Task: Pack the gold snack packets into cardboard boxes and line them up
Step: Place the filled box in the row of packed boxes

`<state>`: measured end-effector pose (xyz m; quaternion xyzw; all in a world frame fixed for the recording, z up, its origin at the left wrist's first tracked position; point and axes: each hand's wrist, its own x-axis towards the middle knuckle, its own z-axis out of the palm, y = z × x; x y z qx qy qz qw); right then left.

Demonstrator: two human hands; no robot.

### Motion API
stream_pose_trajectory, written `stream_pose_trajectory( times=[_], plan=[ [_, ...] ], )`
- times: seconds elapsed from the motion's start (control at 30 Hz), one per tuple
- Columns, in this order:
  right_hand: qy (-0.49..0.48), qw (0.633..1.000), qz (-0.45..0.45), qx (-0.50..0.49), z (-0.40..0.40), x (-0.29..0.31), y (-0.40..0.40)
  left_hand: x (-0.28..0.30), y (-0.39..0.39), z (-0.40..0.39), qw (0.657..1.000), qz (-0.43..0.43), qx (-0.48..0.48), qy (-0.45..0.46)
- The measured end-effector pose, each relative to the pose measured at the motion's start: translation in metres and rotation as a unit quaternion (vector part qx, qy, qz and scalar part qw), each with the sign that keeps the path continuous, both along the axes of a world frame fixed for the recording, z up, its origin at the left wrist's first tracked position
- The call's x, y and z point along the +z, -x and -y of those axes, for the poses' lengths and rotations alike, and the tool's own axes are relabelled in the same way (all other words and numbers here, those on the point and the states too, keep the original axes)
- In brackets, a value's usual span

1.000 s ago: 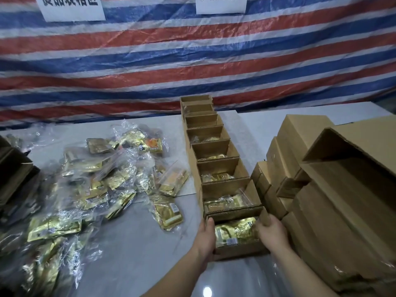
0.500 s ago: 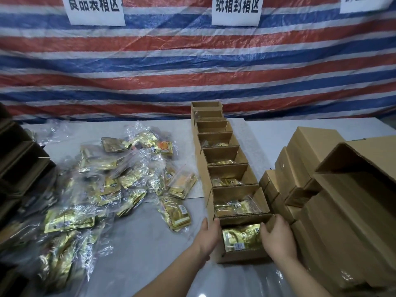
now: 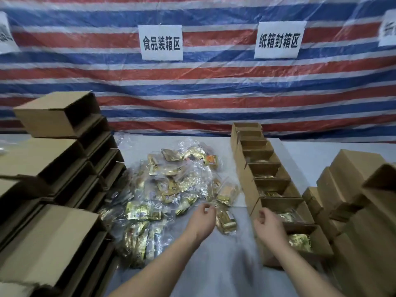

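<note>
Biggest thing we've got in front of us is the striped tarp (image 3: 214, 91) hanging across the back, red, blue and white, with white paper signs (image 3: 160, 42) stuck on it. Under that is the grey table (image 3: 214, 264), and it's pretty crowded. On our left a tall stack of empty boxes (image 3: 49, 168) lying on their sides walls off that whole edge, and on the right another stack of closed boxes (image 3: 351, 189) crowds in just beside our packing line. That line is a row of open boxes (image 3: 267, 174) running from the near edge away toward the tarp, touching end to end, and the nearer ones have gold showing inside; the nearest box (image 3: 304, 245) has a gold packet lying flat in it. Between the left stack and the row sits the pile of gold snack packets (image 3: 171, 189), most in crinkly clear bags. Our left hand (image 3: 203, 219) hangs over the near edge of that pile with fingers loosely curled, holding nothing as far as we can see. Our right hand (image 3: 270, 226) is just beside the near boxes, also loosely curled and empty.
</note>
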<state>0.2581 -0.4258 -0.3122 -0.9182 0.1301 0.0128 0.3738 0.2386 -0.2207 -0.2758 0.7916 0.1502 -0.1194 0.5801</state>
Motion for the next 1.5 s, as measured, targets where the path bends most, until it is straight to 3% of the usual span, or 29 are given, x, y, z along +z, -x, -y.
stream_pose_trajectory(
  times=[0.17,0.4,0.6,0.67,0.77,0.93,1.03,1.37,1.5],
  plan=[
    [-0.098,0.993,0.059,0.023,-0.054,0.033,0.017,0.029,0.018,-0.032,0.996,0.081,0.005,-0.033],
    [-0.137,0.985,0.067,0.081,-0.103,0.065,0.029,0.061,0.033,-0.048,0.989,0.138,0.026,-0.045],
    [-0.167,0.965,0.141,0.147,-0.173,0.12,0.001,0.141,-0.002,-0.098,0.97,0.214,0.083,-0.082],
    [-0.193,0.951,0.161,0.177,-0.204,0.135,-0.009,0.168,-0.013,-0.126,0.959,0.234,0.09,-0.129],
    [-0.205,0.94,0.152,0.227,-0.262,0.154,-0.024,0.196,-0.024,-0.196,0.918,0.27,0.126,-0.263],
    [-0.162,0.932,0.106,0.307,-0.349,0.182,-0.048,0.209,-0.051,-0.322,0.847,0.185,0.18,-0.464],
    [-0.148,0.929,0.086,0.327,-0.387,0.198,-0.07,0.206,-0.078,-0.374,0.814,0.135,0.194,-0.53],
    [-0.112,0.936,0.08,0.323,-0.424,0.195,-0.13,0.157,-0.169,-0.417,0.814,0.032,0.176,-0.553],
    [-0.1,0.945,0.084,0.298,-0.409,0.193,-0.135,0.151,-0.17,-0.42,0.785,0.079,0.205,-0.579]
  ],
)
